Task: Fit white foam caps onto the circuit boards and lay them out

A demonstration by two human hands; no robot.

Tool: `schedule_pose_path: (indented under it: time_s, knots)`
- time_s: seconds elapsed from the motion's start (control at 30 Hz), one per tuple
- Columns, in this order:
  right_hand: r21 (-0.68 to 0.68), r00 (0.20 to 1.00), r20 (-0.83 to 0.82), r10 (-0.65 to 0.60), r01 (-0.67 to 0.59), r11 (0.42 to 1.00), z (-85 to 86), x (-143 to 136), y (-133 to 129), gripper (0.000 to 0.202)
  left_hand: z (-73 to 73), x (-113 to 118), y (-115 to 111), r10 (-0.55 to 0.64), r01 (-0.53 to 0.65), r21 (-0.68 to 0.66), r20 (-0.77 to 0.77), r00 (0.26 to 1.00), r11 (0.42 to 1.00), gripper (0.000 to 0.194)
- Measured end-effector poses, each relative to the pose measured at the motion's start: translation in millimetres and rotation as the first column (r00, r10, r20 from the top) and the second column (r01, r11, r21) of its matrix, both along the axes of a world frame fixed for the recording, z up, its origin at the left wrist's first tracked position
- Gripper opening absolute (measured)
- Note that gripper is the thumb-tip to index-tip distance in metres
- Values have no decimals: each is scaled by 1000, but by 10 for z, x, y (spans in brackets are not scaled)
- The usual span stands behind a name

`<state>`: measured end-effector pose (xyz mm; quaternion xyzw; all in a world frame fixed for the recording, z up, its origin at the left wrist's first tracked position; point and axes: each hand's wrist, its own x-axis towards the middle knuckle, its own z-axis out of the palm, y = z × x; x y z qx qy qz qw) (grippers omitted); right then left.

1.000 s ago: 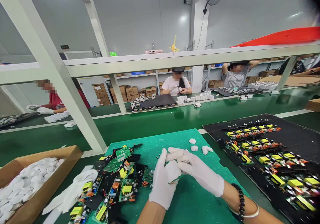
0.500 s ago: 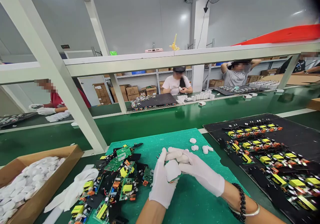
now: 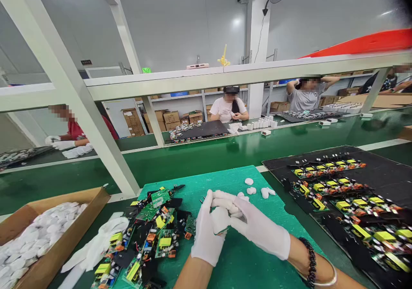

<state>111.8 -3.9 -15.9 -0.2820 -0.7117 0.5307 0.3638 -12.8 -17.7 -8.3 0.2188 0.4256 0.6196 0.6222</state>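
White pad point(image 3: 220, 218): one, small, rounded, matte, plain; a thin green edge shows along its lower rim. What lies beneath is mostly hidden.

Head view. Location of pad: lower centre of the frame, in the left hand point(image 3: 208, 233), white-gloved, cupped with thumb and fingers closed about it. Right hand point(image 3: 255, 224), also gloved: fingers bent over the pad's upper right side, thumb near its right edge; whether it pinches anything, cannot tell.

Changes against half a second ago: right hand sits slightly lower and further right; pad shows a rounder outline; a white piece point(image 3: 242, 197) beyond the right fingers stands in fuller sight. On the green belt point(image 3: 193, 160), a white casing point(image 3: 265, 133) has advanced rightward.

Surroundings: green mat point(image 3: 257, 261), lower centre, under the hands; loose white lumps point(image 3: 251, 190) on it, right of centre. Heap of circuit boards point(image 3: 165, 241), yellow and orange components, lower left of centre. Carton point(image 3: 75, 224) of white pieces, lower left corner. White gloves point(image 3: 106, 237), just right of carton. Black board point(image 3: 383, 162), right side, bearing rows of assembled boards point(image 3: 360, 203).
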Motion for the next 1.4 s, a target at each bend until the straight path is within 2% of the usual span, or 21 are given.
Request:
schedule_pose_path:
  time_s: [0.1, 0.17, 0.27, 0.37, 0.6, 0.77, 0.97, 1.13, 1.2, 1.33, 1.4]
  knots:
    - [-18, 998, -42, 55, -56, 998, 16, 10, -6, 56, -29, 19, 37, 33, -28, -82, 66, 997, 996, 25]
    - [-23, 998, -40, 47, -48, 999, 24, 8, -12, 54, -15, 32, 36, 34, -25, -93, 103, 994, 995, 24]
    - [48, 999, 41, -29, 27, 998, 22, -5, -32, 51, 55, 51, 10, -15, 22, -51, 141, 990, 998, 21]
    - [135, 994, 90, -61, 48, 990, 6, -14, -54, 50, 141, 70, -17, -93, 88, 38, 159, 983, 995, 23]
    - [137, 988, 96, -120, 106, 985, -73, -46, -56, 54, 198, 86, -40, -134, 126, 51, 211, 968, 991, 21]
    - [58, 999, -7, -52, 53, 997, -74, -60, -28, 53, 190, 78, -44, -141, 132, 56, 207, 968, 990, 22]
    - [105, 990, 15, -140, 138, 985, -74, -75, -57, 50, 160, 61, -38, -114, 108, 45, 177, 978, 993, 20]
    - [-24, 981, -140, -133, 131, 991, -53, -63, -21, 47, 64, 55, -1, -118, 125, -32, 166, 979, 992, 30]
    - [-53, 972, -168, -167, 160, 986, -58, -61, -11, 44, 20, 63, -1, -140, 144, -21, 148, 979, 989, 35]
    - [38, 944, -106, -314, 319, 947, -46, -63, -41, 38, -27, 96, -19, -216, 212, 39, 123, 969, 976, 41]
    - [57, 942, -109, -316, 324, 944, -17, -58, -60, 38, -30, 111, -21, -224, 223, 20, 131, 966, 974, 42]
